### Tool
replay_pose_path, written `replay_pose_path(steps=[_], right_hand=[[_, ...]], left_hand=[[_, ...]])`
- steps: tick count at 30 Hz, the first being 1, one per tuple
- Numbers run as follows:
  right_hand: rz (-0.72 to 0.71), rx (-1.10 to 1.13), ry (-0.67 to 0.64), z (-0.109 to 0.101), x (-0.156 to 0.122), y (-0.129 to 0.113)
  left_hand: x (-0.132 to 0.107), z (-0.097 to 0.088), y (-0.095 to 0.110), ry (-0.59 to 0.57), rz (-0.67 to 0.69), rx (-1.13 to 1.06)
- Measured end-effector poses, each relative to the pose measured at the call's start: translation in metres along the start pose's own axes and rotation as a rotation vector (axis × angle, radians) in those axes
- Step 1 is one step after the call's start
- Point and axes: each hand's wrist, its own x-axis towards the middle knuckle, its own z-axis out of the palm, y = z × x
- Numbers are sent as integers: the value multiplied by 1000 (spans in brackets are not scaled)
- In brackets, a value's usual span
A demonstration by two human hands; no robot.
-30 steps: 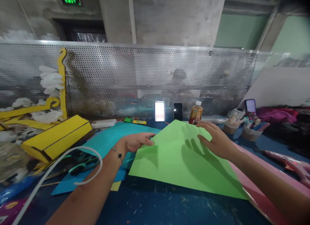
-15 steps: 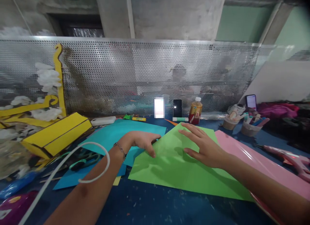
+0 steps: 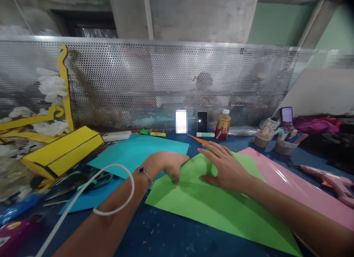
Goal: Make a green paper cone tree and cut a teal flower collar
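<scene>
A green sheet of paper (image 3: 215, 209) lies slanted in front of me, bowed upward along its far side. My left hand (image 3: 172, 164) has its far-left edge pinched, thumb on top and the fingers partly hidden behind. On the same sheet, my right hand (image 3: 225, 166) rests near the far edge, fingers spread and thumb apart. Light-blue paper (image 3: 124, 151) lies under and beyond my left wrist. Pink paper (image 3: 279, 175) sticks out from beneath the green one on the right.
A yellow cardboard box (image 3: 63, 150) and scissors (image 3: 91, 183) lie left. A white cable (image 3: 83, 190) loops across my left forearm. At the back stand a phone (image 3: 202, 122) and a drink bottle (image 3: 222, 126). Pen cups (image 3: 286, 144) and a pink glue gun (image 3: 332, 181) sit right.
The green paper has turned, its near-right end swinging toward me, and it bows more at the far side. My left hand has shifted slightly right, my right hand slightly left.
</scene>
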Motion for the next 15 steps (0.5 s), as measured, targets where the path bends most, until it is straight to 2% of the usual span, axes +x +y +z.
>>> replay_pose_path(steps=[4, 7, 12, 15], right_hand=[[-28, 18, 44, -3, 2, -4], [-60, -21, 96, -7, 1, -9], [-215, -175, 243, -19, -7, -19], [-343, -230, 229, -29, -10, -26]], left_hand=[[-6, 4, -1, 45, 25, 8], [-20, 12, 1, 157, 15, 15], [-42, 49, 5, 357, -8, 21], [-48, 75, 8, 450, -48, 59]])
